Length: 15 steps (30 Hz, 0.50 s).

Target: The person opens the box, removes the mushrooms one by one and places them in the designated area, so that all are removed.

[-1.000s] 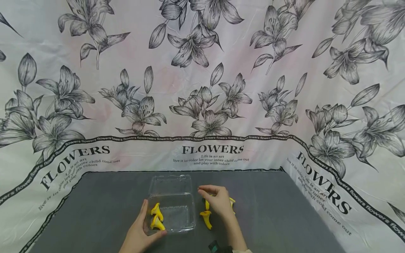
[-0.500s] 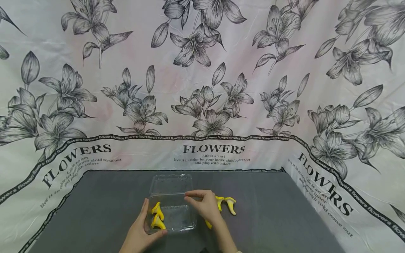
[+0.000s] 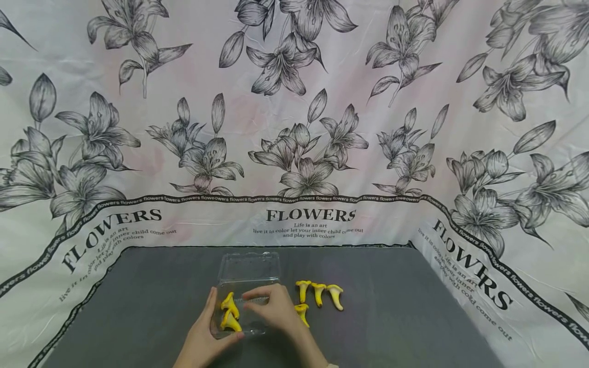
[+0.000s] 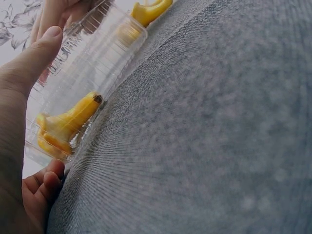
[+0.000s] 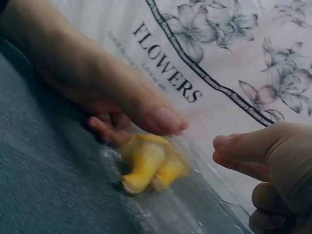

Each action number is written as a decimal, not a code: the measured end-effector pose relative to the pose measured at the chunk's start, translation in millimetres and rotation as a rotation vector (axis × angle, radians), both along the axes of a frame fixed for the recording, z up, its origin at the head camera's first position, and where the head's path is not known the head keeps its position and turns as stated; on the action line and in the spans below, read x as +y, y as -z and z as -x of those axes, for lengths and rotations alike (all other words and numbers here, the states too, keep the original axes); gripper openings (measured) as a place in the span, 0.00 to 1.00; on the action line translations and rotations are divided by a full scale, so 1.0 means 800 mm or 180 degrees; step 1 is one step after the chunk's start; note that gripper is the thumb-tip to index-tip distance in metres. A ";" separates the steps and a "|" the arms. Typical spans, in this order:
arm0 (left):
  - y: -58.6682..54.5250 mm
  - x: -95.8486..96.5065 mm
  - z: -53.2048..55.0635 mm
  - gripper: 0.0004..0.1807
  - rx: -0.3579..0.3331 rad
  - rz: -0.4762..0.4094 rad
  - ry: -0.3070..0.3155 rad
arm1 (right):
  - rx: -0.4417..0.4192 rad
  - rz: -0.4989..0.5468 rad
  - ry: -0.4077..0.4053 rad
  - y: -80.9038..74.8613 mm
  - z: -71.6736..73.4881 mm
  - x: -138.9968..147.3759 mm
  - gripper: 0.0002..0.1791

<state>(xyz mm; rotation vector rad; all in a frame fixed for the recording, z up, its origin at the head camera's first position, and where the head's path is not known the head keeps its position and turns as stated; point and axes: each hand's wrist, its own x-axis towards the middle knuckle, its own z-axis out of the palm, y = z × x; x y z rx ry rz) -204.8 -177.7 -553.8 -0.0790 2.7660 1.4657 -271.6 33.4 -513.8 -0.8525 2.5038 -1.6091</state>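
Observation:
A clear plastic clamshell box (image 3: 257, 327) stands on the table, its lid (image 3: 250, 267) tipped back. Two yellow chanterelle mushrooms (image 3: 231, 322) lie at the left inside it; the right wrist view shows these mushrooms (image 5: 146, 168) blurred. My left hand (image 3: 200, 332) grips the box's near left corner, thumb along the front and fingers at the left side. Over the box, my right hand (image 3: 276, 309) has thumb and index finger stretched toward the mushrooms, a small gap between them. Nothing shows between the fingertips (image 5: 222, 141) in the right wrist view.
Right of the box, several more chanterelles (image 3: 318, 294) lie on the grey table (image 3: 391, 306), three in a row and one nearer me, partly behind my right forearm. A white floral cloth (image 3: 313, 225) hangs around the table's back and sides.
My right hand has moved left, from above the chanterelles on the table to inside the box's outline, uncovering those mushrooms. My left hand and the box have stayed in place.

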 end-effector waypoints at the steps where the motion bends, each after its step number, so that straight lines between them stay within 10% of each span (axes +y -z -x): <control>1: 0.000 -0.001 0.000 0.73 0.0012 0.0004 0.0007 | -0.0061 -0.0028 -0.0037 0.000 -0.001 -0.003 0.10; 15: 0.003 -0.003 0.001 0.75 -0.0007 -0.0084 0.0054 | -0.0307 -0.0356 -0.0482 0.002 0.000 -0.038 0.14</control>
